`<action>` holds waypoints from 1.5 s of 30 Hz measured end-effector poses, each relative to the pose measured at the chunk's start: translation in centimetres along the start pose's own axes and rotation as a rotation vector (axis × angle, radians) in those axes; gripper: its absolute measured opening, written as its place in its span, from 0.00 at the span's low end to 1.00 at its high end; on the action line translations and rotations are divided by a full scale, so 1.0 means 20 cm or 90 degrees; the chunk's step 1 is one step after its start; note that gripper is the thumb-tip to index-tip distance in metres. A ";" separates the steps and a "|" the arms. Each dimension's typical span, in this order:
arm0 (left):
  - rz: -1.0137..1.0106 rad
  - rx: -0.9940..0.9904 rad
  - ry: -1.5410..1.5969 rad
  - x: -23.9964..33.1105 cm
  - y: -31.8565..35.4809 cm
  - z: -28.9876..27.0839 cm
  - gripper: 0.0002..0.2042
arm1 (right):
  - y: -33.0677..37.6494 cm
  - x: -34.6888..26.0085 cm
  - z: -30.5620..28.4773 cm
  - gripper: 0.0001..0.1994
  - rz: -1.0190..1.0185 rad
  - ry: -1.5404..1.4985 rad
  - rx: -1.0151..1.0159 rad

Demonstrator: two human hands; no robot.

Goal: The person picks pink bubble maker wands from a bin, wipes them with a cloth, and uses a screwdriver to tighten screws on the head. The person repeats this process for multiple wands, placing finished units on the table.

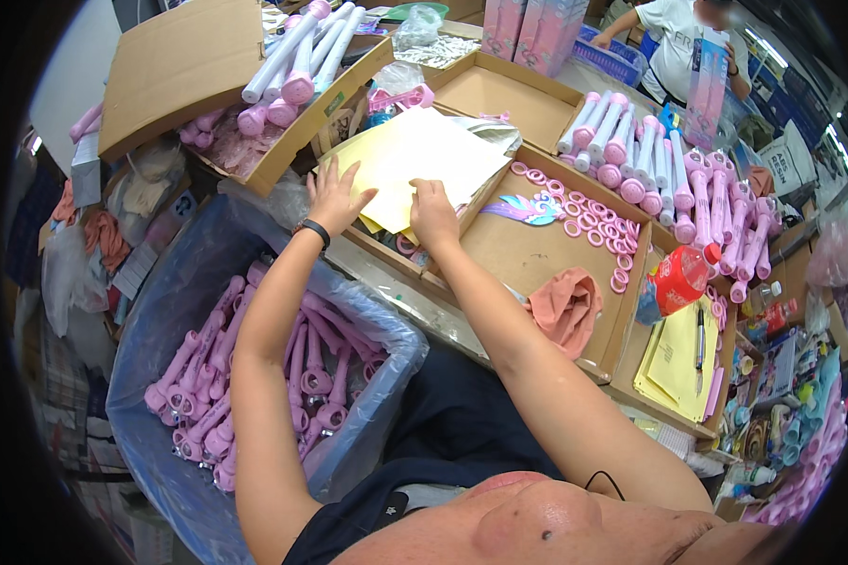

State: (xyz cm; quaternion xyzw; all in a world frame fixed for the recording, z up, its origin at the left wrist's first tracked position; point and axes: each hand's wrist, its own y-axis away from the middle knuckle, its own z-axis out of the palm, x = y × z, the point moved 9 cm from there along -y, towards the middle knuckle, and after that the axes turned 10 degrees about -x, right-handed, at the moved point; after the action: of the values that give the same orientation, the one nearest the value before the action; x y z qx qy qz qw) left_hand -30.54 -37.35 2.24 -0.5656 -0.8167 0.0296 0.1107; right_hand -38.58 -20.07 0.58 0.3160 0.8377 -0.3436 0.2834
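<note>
Pale yellow sheets of paper [424, 141] lie in a loose stack over a cardboard box in front of me. My left hand [337, 198] rests on the near left part of the sheets, fingers spread, with a dark band on its wrist. At the near edge of the paper, my right hand [433, 213] has its fingers curled in and seems to pinch the sheets. Just right of it, an open cardboard tray [528, 259] holds several pink rings [589, 224] and a colourful wing-shaped piece [530, 209].
Below my left arm stands a bin lined with blue plastic [151, 443], full of pink wand handles [221, 353]. White-and-pink wands [622, 141] fill boxes beyond. A salmon cloth [567, 309], a red-labelled bottle [674, 282] and a pen [699, 348] lie rightward. A person [678, 47] stands far right.
</note>
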 end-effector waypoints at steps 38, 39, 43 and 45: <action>-0.050 -0.176 0.051 0.33 0.19 0.26 0.36 | -0.45 0.36 -0.25 0.27 0.155 0.092 -0.152; -0.052 -0.172 0.053 0.33 0.19 0.26 0.37 | -0.39 0.31 -0.28 0.25 0.091 0.094 -0.149; -0.045 -0.166 0.066 0.33 0.20 0.26 0.37 | 0.07 0.00 -0.45 0.15 -0.152 0.055 -0.307; -0.042 -0.158 0.062 0.33 0.20 0.26 0.36 | 0.40 -0.08 -0.67 0.12 -0.183 0.103 -0.387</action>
State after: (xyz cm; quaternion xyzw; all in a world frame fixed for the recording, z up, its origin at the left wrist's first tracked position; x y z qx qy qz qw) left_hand -30.24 -29.47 -2.52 -0.5486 -0.8259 -0.1029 0.0799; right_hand -35.30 -5.94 6.57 0.1222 0.9576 -0.0883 0.2456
